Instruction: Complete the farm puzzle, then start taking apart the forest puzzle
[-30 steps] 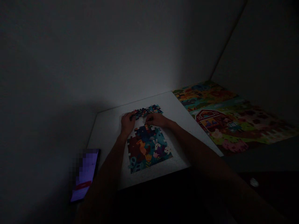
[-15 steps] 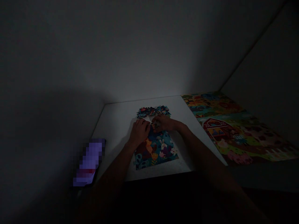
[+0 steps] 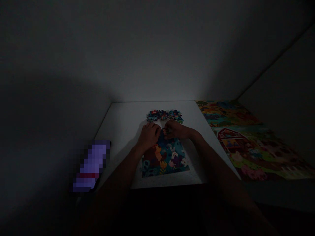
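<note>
A partly assembled jigsaw puzzle (image 3: 162,160) lies on the white table, printed with a rabbit, an orange animal and flowers on dark teal. My left hand (image 3: 149,133) rests on its upper left part, fingers bent but apart from one another. At the upper edge, my right hand (image 3: 176,129) is closed in a pinch, with a small puzzle piece (image 3: 165,131) at its fingertips. Dim light and the hand hide most of that piece. Just beyond both hands is a pile of loose puzzle pieces (image 3: 161,115).
A phone (image 3: 92,165) with a lit, blurred screen stands at the left edge of the table (image 3: 118,121). Two colourful pictures lie to the right, one a farm scene (image 3: 256,150), the other an orange and green landscape (image 3: 223,111). Walls rise behind and on both sides.
The view has shifted slightly. Both hands stay at the puzzle's upper part, and the right hand's fingers have curled in more tightly there. The loose pile looks the same.
</note>
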{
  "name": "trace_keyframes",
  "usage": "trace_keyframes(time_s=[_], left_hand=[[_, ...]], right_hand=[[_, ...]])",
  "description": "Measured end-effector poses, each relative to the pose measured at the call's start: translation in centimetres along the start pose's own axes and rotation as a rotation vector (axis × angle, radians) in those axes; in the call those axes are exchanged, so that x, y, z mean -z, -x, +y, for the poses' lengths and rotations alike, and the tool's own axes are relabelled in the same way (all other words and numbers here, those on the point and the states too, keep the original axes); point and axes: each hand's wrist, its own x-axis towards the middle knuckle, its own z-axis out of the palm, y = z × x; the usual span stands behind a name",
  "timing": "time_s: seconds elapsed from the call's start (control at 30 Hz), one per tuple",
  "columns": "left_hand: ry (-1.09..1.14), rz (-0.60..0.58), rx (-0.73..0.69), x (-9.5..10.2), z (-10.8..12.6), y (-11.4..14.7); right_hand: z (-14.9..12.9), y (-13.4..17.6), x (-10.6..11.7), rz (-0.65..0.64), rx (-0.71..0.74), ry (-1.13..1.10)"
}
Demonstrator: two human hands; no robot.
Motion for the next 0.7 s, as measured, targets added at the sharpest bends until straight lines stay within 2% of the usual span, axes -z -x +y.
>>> trace_keyframes(time_s=[0.3, 0.5, 0.7], left_hand=[[0.062, 0.016, 0.0, 0.08, -0.04, 0.02], [0.116, 0.044, -0.015, 0.17, -0.22, 0.01], [0.174, 0.064, -0.011, 0.51, -0.13, -0.01]], right_hand=[[-0.36, 0.32, -0.15, -0.001, -0.084, -0.231], [0.09, 0.14, -0.39, -0.008, -0.066, -0.31], [0.26, 0.0, -0.52, -0.003, -0.063, -0.52]])
